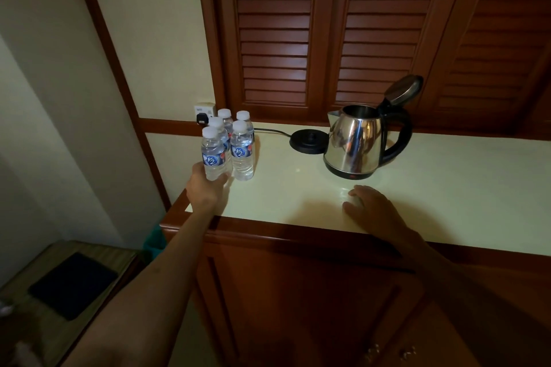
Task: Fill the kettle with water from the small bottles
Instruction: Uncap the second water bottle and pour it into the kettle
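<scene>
Several small clear water bottles with white caps and blue labels stand clustered at the counter's left end. My left hand (205, 185) grips the base of the nearest bottle (213, 155), which stands upright. Beside it stands another bottle (242, 152). The steel kettle (356, 143) with a black handle sits on the counter to the right, its lid (403, 90) tipped open. My right hand (371, 205) rests flat on the counter in front of the kettle, holding nothing.
The kettle's black base (308, 141) lies left of the kettle, its cord running to a wall socket (203, 115) behind the bottles. The pale countertop (447, 188) tops a wooden cabinet (298, 292). Louvred wooden doors (328, 33) rise behind. A low table (68, 283) stands lower left.
</scene>
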